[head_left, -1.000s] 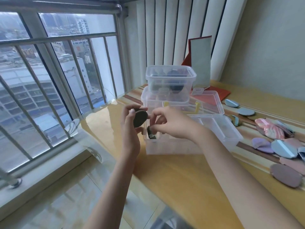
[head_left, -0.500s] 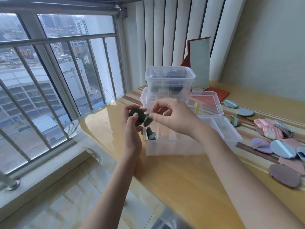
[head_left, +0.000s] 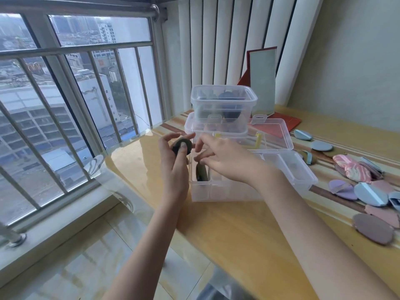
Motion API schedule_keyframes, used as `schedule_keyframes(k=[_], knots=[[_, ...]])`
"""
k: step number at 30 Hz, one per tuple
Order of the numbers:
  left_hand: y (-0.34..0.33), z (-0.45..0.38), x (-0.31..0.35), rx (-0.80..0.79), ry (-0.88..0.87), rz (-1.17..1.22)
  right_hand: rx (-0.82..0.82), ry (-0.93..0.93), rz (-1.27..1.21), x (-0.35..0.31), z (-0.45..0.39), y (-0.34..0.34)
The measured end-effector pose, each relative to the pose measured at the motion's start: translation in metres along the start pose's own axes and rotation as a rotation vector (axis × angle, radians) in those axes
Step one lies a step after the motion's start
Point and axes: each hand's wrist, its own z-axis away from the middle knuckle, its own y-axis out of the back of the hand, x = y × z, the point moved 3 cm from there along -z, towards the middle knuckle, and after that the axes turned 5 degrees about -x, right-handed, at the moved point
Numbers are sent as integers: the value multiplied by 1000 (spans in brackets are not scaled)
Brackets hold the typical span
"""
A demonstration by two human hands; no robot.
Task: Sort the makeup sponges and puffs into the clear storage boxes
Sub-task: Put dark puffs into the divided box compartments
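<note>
A dark olive puff (head_left: pixel 181 146) is pinched between the thumb and curled fingers of the left hand (head_left: pixel 174 167), held upright just off the 9 o'clock edge of the open clear divided box (head_left: pixel 303 180) at the centre of the wooden table (head_left: pixel 227 234). A second dark olive puff (head_left: pixel 201 171) is seen standing on edge in the box's leftmost compartment, its top touched by the fingertips of the right hand (head_left: pixel 225 160), which is reached over the box with fingers bent downward; whether that puff is gripped or only touched cannot be told. The box's clear lid (head_left: pixel 279 135) is laid open toward 12 o'clock. Beyond it, two more clear storage boxes are stacked, the upper box (head_left: pixel 224 102) resting on the lower box (head_left: pixel 194 126), with dark puffs visible inside the upper one. At 3 o'clock on the table, loose puffs are scattered: a pink marbled puff (head_left: pixel 355 169), pale blue puffs (head_left: pixel 370 194), a lilac puff (head_left: pixel 342 188) and a mauve puff (head_left: pixel 373 231). A red-framed mirror (head_left: pixel 263 81) is propped at 1 o'clock against the vertical blinds (head_left: pixel 216 50). A barred window (head_left: pixel 75 94) is seen at 10 o'clock.
</note>
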Motion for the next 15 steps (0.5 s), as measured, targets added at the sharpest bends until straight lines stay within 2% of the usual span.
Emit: schedule_keyframes(k=[2, 4, 6, 12, 15], knots=[[-1, 0, 0, -7, 3, 3, 125, 16, 52, 1, -3, 1], [-2, 1, 1, -26, 1, 14, 236, 34, -99, 2, -2, 6], [-3, 3, 3, -66, -10, 33, 220, 67, -248, 2, 0, 9], [-7, 4, 5, -156, -21, 108, 125, 103, -365, 4, -4, 1], [-6, 2, 3, -157, 10, 79, 184, 104, -387, 8, -1, 9]])
